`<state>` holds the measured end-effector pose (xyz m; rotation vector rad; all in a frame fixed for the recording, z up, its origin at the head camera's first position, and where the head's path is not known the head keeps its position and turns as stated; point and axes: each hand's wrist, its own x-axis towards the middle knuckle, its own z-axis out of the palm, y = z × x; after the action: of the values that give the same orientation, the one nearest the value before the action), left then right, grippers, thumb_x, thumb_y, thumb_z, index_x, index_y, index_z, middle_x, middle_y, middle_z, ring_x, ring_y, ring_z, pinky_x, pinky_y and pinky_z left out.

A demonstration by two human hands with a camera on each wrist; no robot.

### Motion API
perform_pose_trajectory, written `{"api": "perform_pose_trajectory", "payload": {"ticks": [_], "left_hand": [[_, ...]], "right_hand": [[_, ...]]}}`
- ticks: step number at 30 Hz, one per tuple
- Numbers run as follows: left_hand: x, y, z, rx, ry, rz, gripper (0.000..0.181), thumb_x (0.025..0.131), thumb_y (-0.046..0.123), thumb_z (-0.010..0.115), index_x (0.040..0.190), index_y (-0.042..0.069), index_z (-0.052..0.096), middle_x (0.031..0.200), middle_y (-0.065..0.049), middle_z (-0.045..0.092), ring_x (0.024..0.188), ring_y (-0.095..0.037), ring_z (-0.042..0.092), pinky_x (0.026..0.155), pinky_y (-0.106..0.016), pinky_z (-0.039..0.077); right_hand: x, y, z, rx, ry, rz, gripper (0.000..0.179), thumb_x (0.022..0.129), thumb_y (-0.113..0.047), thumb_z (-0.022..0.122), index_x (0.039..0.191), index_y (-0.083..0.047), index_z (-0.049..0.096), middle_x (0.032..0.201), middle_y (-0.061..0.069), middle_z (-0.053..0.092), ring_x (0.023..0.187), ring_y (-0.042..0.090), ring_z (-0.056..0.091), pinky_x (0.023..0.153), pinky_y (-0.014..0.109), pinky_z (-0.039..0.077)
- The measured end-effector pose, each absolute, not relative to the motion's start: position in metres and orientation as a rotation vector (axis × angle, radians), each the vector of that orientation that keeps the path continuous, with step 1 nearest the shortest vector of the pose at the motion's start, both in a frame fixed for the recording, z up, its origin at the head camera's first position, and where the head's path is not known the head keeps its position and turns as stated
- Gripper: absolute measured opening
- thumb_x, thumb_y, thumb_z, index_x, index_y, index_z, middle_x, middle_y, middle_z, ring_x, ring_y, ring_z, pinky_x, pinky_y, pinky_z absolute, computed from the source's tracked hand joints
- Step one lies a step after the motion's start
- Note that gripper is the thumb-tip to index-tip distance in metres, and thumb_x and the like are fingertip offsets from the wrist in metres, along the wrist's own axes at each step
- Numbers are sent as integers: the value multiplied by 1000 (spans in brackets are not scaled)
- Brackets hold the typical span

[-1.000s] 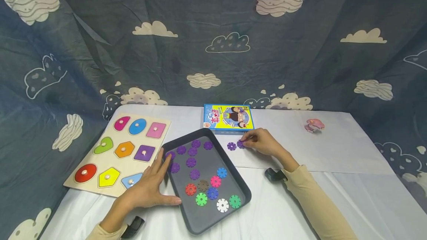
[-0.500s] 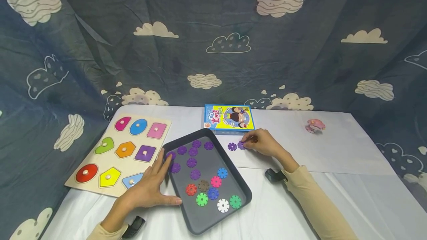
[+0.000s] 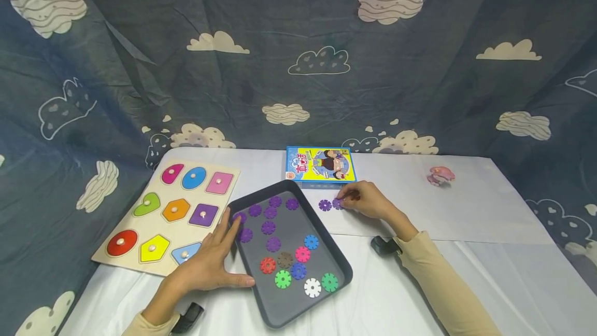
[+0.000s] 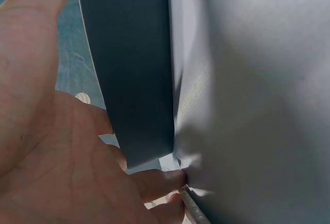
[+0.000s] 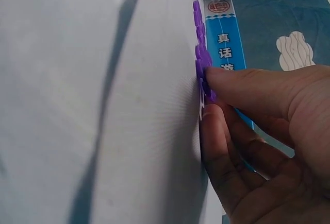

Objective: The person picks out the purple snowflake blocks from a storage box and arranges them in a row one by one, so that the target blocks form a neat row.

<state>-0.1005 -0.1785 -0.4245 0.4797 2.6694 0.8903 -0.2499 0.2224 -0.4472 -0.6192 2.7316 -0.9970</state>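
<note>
With its thumb and fingertips, my right hand (image 3: 368, 200) pinches a purple snowflake disc (image 3: 338, 204) on the white cloth. Another purple snowflake disc (image 3: 325, 205) lies just left of it. The right wrist view shows the thumb against the purple discs (image 5: 202, 56), which appear edge-on. My left hand (image 3: 207, 261) rests at the left side of a dark grey tray (image 3: 308, 302), its fingers spread along the rim and its thumb at the near side. Inside the tray, several purple discs (image 3: 268, 227) lie at the far end; discs of other colours, including a white disc (image 3: 312, 288), are nearer.
A wooden knob puzzle board (image 3: 154, 211) stands left of the tray. Behind the discs is a blue and yellow card box (image 3: 321, 165). A small pink figure (image 3: 440, 176) sits at the far right of the table. A patterned dark curtain (image 3: 298, 56) hangs behind.
</note>
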Motion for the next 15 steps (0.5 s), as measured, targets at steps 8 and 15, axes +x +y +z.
{"api": "perform_pose_trajectory", "payload": {"ticks": [8, 15], "left_hand": [[-101, -179, -425, 479, 2671, 894, 134, 67, 63, 84, 161, 4, 9, 166, -20, -20, 152, -50, -2, 117, -73, 7], [-100, -179, -426, 471, 2664, 903, 133, 67, 63, 84, 161, 7, 9, 166, -19, -20, 152, -50, -3, 118, -71, 6]], "right_hand": [[-252, 223, -447, -638, 2742, -970, 14, 86, -3, 74, 98, -9, 76, 95, 3, 74, 79, 14, 60, 74, 27, 53], [-248, 223, -447, -640, 2750, -959, 12, 87, -4, 75, 97, -10, 76, 93, 3, 74, 79, 14, 60, 73, 25, 51]]}}
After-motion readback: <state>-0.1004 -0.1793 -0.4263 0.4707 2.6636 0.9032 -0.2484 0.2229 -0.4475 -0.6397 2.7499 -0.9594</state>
